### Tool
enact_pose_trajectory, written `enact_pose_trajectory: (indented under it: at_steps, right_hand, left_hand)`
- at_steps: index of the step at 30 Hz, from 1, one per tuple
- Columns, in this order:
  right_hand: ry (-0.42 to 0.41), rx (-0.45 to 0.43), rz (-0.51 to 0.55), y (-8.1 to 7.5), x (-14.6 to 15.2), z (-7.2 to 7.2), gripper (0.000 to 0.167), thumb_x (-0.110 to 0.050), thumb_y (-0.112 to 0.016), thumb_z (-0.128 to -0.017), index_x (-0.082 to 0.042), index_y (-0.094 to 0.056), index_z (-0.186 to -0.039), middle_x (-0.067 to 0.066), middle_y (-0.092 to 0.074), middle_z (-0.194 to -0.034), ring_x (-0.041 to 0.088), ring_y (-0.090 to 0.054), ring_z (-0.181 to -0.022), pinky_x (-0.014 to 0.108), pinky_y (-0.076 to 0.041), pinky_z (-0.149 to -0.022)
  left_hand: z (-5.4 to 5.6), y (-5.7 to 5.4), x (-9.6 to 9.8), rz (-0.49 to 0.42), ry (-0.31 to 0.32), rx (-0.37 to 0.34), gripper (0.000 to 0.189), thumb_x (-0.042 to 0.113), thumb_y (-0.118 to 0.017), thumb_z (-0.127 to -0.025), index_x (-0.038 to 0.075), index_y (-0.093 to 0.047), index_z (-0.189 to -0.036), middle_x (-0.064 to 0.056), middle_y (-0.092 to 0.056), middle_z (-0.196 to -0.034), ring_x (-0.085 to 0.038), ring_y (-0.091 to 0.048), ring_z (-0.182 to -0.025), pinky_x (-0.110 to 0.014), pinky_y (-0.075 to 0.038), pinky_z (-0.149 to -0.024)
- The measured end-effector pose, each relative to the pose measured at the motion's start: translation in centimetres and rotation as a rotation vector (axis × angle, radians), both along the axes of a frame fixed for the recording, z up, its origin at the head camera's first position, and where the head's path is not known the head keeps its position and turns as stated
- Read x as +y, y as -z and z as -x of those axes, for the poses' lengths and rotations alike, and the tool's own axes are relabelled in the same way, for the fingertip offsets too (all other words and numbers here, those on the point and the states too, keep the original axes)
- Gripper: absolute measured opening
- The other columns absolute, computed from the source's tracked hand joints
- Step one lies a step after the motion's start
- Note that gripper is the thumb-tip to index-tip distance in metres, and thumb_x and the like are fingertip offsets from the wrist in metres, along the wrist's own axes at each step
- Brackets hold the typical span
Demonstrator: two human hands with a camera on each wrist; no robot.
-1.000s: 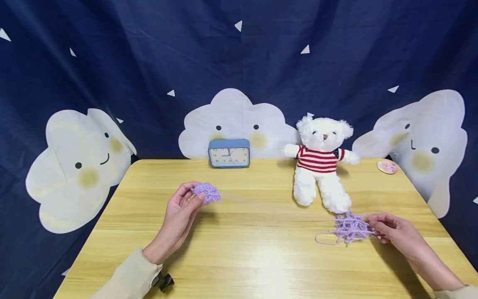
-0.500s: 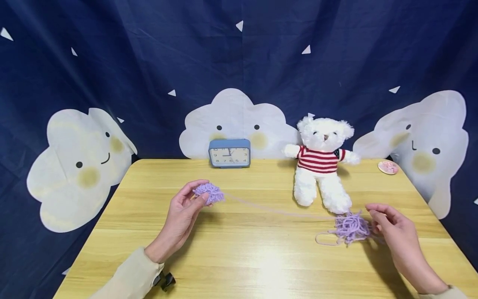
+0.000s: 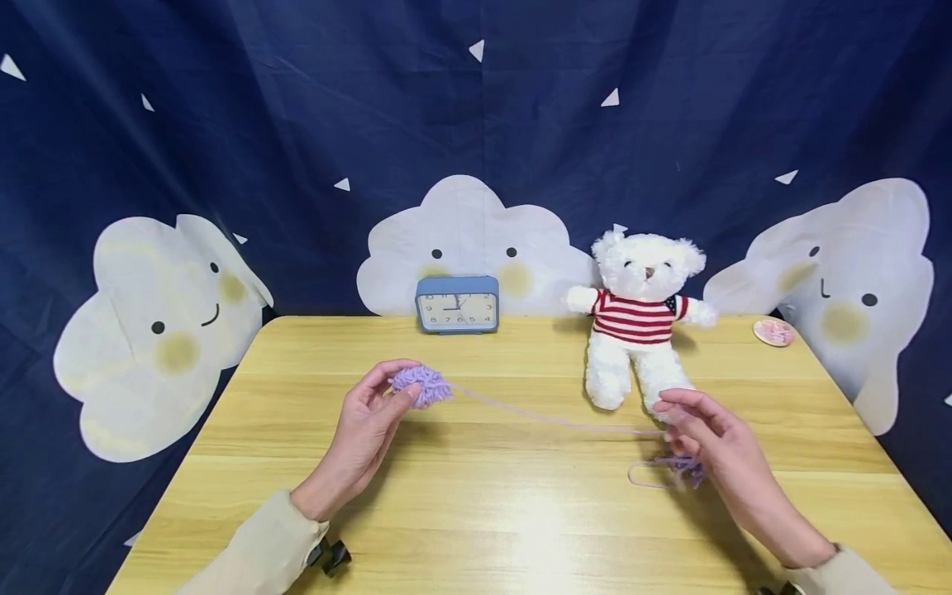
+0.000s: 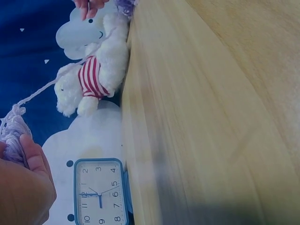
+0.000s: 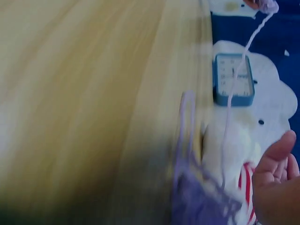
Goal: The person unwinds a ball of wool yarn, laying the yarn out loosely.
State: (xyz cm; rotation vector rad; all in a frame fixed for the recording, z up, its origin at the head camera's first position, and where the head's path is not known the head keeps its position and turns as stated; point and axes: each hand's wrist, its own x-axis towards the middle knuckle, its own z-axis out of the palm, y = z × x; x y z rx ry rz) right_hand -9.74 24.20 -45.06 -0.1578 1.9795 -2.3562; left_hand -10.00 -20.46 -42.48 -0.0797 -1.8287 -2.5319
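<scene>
My left hand [image 3: 355,436] pinches a small wound bundle of lilac yarn [image 3: 422,386] between thumb and fingers, raised over the left middle of the table. From it a slack strand [image 3: 535,416] runs right to a loose tangle of the same yarn [image 3: 688,469] on the tabletop. In the head view my right hand [image 3: 732,467] covers most of that tangle, its fingers loosely bent. The right wrist view shows the strand [image 5: 228,117] passing apart from the thumb and fingers, which hold nothing. One loop of yarn [image 5: 187,108] sticks out from the tangle.
A white teddy bear [image 3: 634,321] in a striped shirt sits at the table's back right, its foot close to the tangle. A blue clock [image 3: 457,306] stands at the back edge. A round pink disc [image 3: 773,333] lies far right. Behind hangs a dark blue curtain [image 3: 297,149].
My right hand has left the far side of the tangle and moved left over it. The strand has gone from nearly straight to sagging. My left hand has shifted slightly right.
</scene>
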Motion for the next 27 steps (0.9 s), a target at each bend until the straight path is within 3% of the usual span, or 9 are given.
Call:
enact_pose_trajectory:
  at_steps: [6, 11, 15, 21, 27]
  right_hand:
    - [-0.153, 0.042, -0.170, -0.6, -3.2, 0.5, 0.030, -0.001, -0.060, -0.110, 0.002, -0.065, -0.140, 0.004, -0.074, -0.124, 0.018, -0.069, -0.091, 0.028, -0.062, -0.076]
    - [-0.249, 0.023, -0.286, -0.6, -5.3, 1.0, 0.042, -0.004, -0.065, -0.107, 0.008, -0.057, -0.146, 0.017, -0.071, -0.121, 0.024, -0.070, -0.093, 0.031, -0.062, -0.081]
    - [-0.316, -0.039, -0.301, -0.7, -6.7, 1.4, 0.048, -0.007, -0.068, -0.105, 0.007, -0.056, -0.150, 0.026, -0.064, -0.137, 0.028, -0.071, -0.103, 0.032, -0.062, -0.089]
    - [-0.398, -0.082, -0.278, -0.9, -8.3, 1.9, 0.052, -0.006, -0.068, -0.104, 0.009, -0.053, -0.151, 0.029, -0.068, -0.121, 0.023, -0.072, -0.101, 0.033, -0.062, -0.092]
    - [-0.476, -0.084, -0.253, -0.7, -9.8, 2.4, 0.053, -0.004, -0.068, -0.103, 0.017, -0.049, -0.148, 0.033, -0.064, -0.138, 0.027, -0.072, -0.102, 0.036, -0.065, -0.091]
  left_hand:
    - [0.1, -0.1, 0.2, -0.004, 0.007, 0.006, 0.035, -0.008, -0.066, -0.104, -0.008, -0.060, -0.139, -0.012, -0.057, -0.129, -0.015, -0.065, -0.107, -0.025, -0.061, -0.094]
    - [0.1, -0.1, 0.2, -0.003, 0.013, 0.005, 0.035, -0.007, -0.067, -0.104, -0.008, -0.060, -0.138, -0.012, -0.057, -0.128, -0.015, -0.064, -0.107, -0.025, -0.061, -0.094]
    - [0.1, -0.1, 0.4, -0.007, 0.015, 0.008, 0.034, -0.007, -0.068, -0.103, -0.008, -0.061, -0.137, -0.011, -0.058, -0.127, -0.015, -0.064, -0.107, -0.024, -0.061, -0.093]
    - [0.1, -0.1, 0.5, -0.013, 0.022, 0.009, 0.031, -0.009, -0.067, -0.103, -0.005, -0.063, -0.133, -0.011, -0.059, -0.127, -0.015, -0.065, -0.106, -0.024, -0.061, -0.094]
    - [0.1, -0.1, 0.5, -0.004, 0.023, 0.006, 0.031, -0.008, -0.067, -0.103, -0.005, -0.062, -0.133, -0.011, -0.059, -0.127, -0.015, -0.066, -0.107, -0.025, -0.061, -0.096]
